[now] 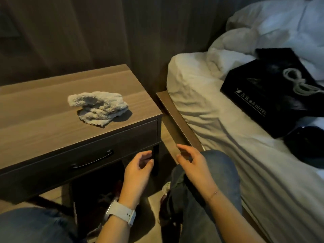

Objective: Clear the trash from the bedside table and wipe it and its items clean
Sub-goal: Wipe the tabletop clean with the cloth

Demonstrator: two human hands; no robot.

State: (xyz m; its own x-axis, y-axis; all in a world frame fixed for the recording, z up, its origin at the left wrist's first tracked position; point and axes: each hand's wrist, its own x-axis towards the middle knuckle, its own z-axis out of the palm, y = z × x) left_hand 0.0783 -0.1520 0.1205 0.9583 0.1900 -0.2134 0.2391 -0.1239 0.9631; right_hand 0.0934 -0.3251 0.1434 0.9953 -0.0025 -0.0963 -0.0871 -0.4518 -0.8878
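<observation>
So the bedside table [52, 120] is seen from above with just 1 thing left on its top: a crumpled grey cloth [98, 106], dropped toward the right-hand end, back from the front edge. It's probably parked there so it can be grabbed again fast for wiping, and since no trash is seen on the top, the clearing part looks done as far as can be judged.

Both hands are held low in front of the table's right front corner, well below the top. The left hand [138, 170], with a white watch [122, 214] on the wrist, is loosely curled with nothing in it, and the fingers are near the table leg [155, 155] without clearly touching it. The right hand [190, 161] is relaxed too, fingers half-bent, nothing gripped, hovering over a jeans-clad knee [215, 165].

Over on the bed [219, 123], a black hotel-branded box [266, 88] with a coiled white cable [299, 81] on top has been set on the sheet, with a dark round item [306, 146] just beside it. Likely they were moved there to free up the tabletop, so wiping those items is probably what's left. What the round item is can't be told.
</observation>
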